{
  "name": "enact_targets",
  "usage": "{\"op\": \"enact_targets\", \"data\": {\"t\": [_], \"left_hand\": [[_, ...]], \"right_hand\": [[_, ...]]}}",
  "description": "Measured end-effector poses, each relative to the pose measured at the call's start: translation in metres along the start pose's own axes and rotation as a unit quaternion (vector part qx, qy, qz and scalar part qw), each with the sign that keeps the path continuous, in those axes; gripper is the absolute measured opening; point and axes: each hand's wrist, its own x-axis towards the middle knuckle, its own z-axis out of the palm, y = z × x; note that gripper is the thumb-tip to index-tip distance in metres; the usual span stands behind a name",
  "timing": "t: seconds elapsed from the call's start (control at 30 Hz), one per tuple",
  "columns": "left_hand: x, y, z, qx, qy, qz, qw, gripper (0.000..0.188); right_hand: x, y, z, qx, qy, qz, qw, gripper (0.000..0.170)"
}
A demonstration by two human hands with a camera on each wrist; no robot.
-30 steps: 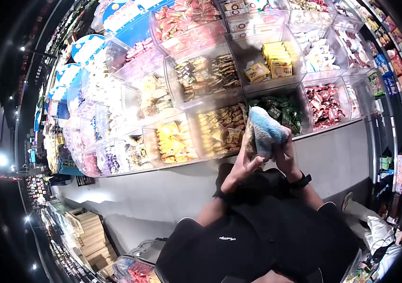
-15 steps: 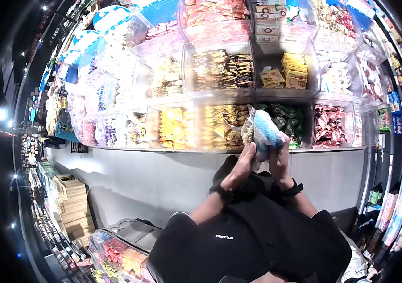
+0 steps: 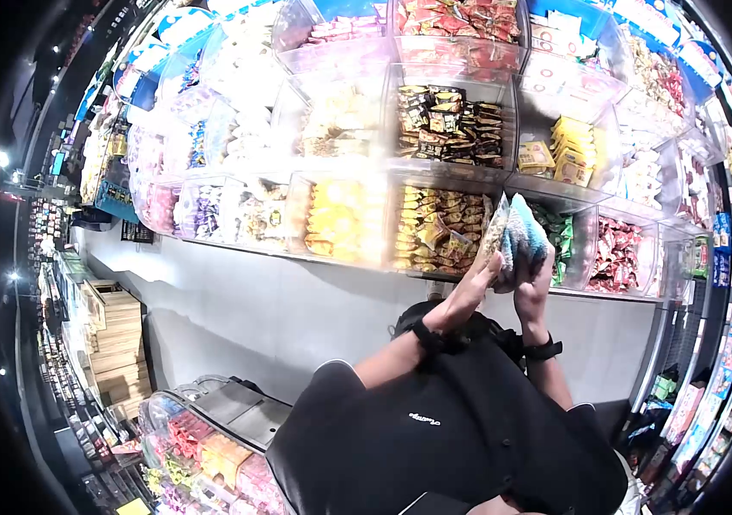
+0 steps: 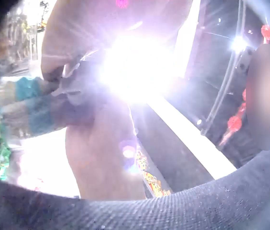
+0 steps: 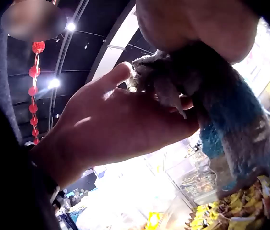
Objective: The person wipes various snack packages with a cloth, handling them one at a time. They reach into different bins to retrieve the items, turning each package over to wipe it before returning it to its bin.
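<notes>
"Head view?"
"The left hand [image 3: 479, 280] and right hand [image 3: 534, 285] are gripping the cloth [image 3: 524, 237], fingers bent, near the bins [image 3: 548, 188]."
"Left wrist?"
"Cloth is showing blue and pale bands; glare is obscuring the grip."
"Right wrist?"
"The left hand is curling round bunched cloth; packets [image 5: 235, 211] are lying nearby."

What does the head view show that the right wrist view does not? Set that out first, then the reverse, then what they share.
Head view only: small white lettering on a black shirt, red-wrapped packets in a clear bin, and a pale wooden crate stack.
Right wrist view only: a hanging string of round red ornaments.
Both: the fluffy blue-and-white cloth, held between left hand and right hand, plus yellow-and-brown packets.
</notes>
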Motion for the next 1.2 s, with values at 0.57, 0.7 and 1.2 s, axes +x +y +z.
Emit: {"op": "enact_targets", "data": {"t": [0.57,0.7,1.2], "left_hand": [[0.004,0.051,-0.048,-0.081,0.041,-0.032,0.995,0.054],[0.008,0.037,-0.061,-0.021,0.049,-0.037,0.998,0.053],[0.019,0.138,-0.195,0.037,0.268,0.155,0.95,0.031]], "right_hand": [[-0.004,0.008,0.053,-0.202,-0.046,-0.117,0.971,0.04],[0.021,0.012,0.054,-0.159,-0.013,-0.052,0.986,0.036],[0.012,0.026,-0.04,0.083,0.087,-0.003,0.993,0.037]]}}
